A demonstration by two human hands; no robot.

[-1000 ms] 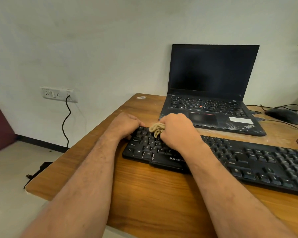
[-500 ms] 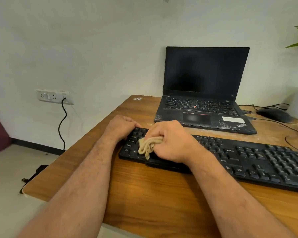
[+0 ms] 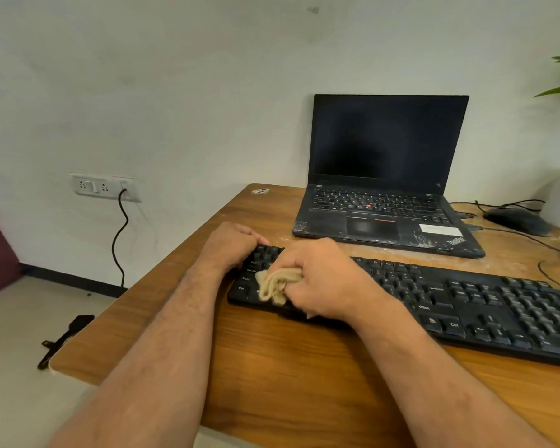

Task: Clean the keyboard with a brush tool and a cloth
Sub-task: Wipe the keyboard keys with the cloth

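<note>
keyboard (image 3: pixel 466 305): black, white key legends
cloth (image 3: pixel 277 282): beige
counter (image 3: pixel 304 376): brown wood grain
laptop (image 3: pixel 385 176): black, red dot among the keys
wall (image 3: pixel 175 92): white
cable (image 3: pixel 120 234): black

Keyboard (image 3: pixel 466 305): black plastic, matt keys. Cloth (image 3: pixel 277 283): beige, soft, bunched, crumpled folds. Table (image 3: pixel 304 376): wood-grain top, smooth, slight sheen; pale dusty smears near laptop (image 3: pixel 382 221). Laptop: matt black casing, scuffed at front corners, probably plastic; screen dark, glossy.

Open black laptop (image 3: pixel 382 202) on wooden desk (image 3: pixel 304 376), mouse (image 3: pixel 516 220) beside it, wall socket (image 3: pixel 105 187) leftward.
</note>
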